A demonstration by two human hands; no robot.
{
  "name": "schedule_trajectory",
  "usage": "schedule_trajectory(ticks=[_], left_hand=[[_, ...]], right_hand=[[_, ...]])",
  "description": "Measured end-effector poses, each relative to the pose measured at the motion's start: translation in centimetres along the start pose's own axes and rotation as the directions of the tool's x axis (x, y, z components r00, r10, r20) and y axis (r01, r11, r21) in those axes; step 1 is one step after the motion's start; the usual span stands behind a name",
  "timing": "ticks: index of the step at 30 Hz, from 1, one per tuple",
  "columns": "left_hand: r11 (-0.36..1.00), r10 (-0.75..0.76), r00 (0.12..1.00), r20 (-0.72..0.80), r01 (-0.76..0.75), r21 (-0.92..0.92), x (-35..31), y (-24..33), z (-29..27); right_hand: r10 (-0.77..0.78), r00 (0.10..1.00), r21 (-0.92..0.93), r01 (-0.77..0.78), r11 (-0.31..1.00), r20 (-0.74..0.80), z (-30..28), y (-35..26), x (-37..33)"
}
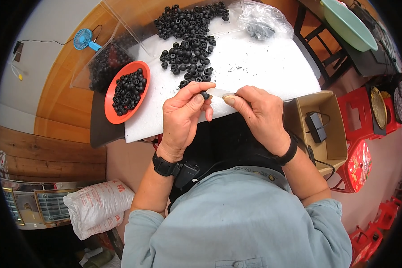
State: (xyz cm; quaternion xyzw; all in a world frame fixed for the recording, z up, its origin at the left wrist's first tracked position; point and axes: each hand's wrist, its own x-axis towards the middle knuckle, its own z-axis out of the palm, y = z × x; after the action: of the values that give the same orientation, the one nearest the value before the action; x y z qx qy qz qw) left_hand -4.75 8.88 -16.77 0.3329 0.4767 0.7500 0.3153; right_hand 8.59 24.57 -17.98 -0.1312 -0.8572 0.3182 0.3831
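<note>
Over the near edge of the table, my left hand (183,114) pinches a small round black part (205,95) between thumb and fingertips. My right hand (264,111) grips a short knife, its handle mostly hidden in the fingers. The pale knife blade (217,92) points left, with its tip at the black part. Beyond my hands, a heap of similar black parts (190,53) with holes spreads over a white foam sheet (263,69). An orange-red bowl (109,107) to the left holds more of them.
A clear box (82,76) with black parts stands behind the bowl, near a blue fan (82,39). At the far right of the sheet lies a plastic bag (265,20). A cardboard box (338,134) with a black adapter (316,127) sits right of me, beside red stools (355,114).
</note>
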Motion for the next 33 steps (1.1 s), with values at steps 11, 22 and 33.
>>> schedule_trajectory(ticks=[11, 22, 33], left_hand=[[1.000, -0.007, 1.000, -0.009, 0.008, 0.023, -0.12, -0.18, -0.07], [0.999, -0.001, 1.000, 0.006, 0.001, 0.050, -0.28, -0.08, 0.04], [0.997, 0.031, 0.999, -0.009, -0.030, 0.077, -0.34, -0.15, 0.57]], right_hand=[[0.054, 0.998, 0.176, -0.059, 0.983, 0.031, -0.42, 0.41, -0.28], [0.041, 0.999, 0.086, -0.043, 0.995, 0.023, -0.19, 0.28, -0.21], [-0.080, 0.996, -0.007, 0.080, 0.997, -0.031, 0.25, 0.37, -0.38]])
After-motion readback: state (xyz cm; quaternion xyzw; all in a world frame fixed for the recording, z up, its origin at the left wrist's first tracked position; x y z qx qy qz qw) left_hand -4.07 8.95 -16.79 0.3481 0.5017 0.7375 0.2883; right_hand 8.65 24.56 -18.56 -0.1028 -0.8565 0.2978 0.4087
